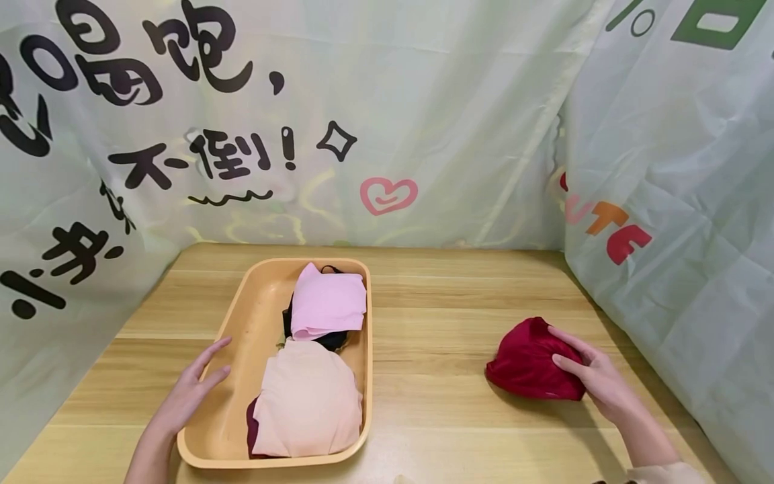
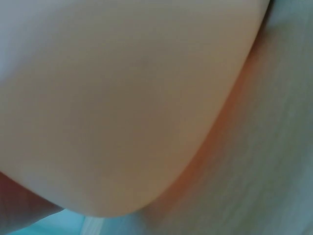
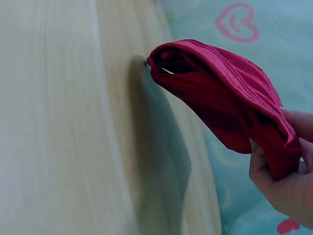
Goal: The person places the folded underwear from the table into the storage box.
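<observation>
A folded dark red undergarment is pinched at its right edge by my right hand. In the right wrist view the garment is held up above the table, its layers and stitched edge showing between thumb and fingers. My left hand lies at the left rim of an orange tray, fingers loosely extended and holding nothing. Inside the tray's right half, a pink folded garment lies on a black one. Nearer me, a pale peach folded garment partly covers a maroon one.
The wooden table extends between the tray and the red garment. A printed curtain hangs behind the table, and another printed sheet hangs along its right edge. A blurred tan surface fills most of the left wrist view.
</observation>
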`<act>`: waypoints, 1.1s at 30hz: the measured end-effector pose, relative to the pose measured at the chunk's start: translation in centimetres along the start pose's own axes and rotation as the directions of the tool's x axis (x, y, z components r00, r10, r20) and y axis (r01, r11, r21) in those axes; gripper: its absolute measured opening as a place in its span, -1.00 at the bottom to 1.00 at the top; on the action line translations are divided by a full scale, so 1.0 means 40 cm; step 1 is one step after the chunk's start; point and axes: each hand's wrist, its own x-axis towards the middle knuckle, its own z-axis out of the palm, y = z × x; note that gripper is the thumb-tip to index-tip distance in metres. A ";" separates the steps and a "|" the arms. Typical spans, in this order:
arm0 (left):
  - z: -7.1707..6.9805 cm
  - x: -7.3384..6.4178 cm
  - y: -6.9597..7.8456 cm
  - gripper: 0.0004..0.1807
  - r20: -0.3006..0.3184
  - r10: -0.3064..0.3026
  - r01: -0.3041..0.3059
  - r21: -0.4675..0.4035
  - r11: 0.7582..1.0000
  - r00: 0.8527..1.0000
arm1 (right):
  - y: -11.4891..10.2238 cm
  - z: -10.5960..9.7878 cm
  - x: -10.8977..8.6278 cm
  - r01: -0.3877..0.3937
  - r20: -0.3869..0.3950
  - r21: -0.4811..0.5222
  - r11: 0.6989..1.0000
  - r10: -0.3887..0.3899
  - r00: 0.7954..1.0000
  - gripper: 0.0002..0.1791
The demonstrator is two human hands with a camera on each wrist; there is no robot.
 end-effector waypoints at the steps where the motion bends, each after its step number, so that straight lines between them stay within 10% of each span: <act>1: 0.000 -0.001 0.001 -0.43 0.001 -0.005 0.005 -0.003 1.000 1.000 | -0.003 0.006 0.005 0.004 0.009 -0.011 1.000 -0.004 1.000 -0.47; 33: 0.001 0.003 0.002 -0.43 -0.001 -0.010 0.010 0.001 1.000 1.000 | -0.061 0.238 0.122 0.006 0.322 0.290 0.957 -0.104 0.941 -0.44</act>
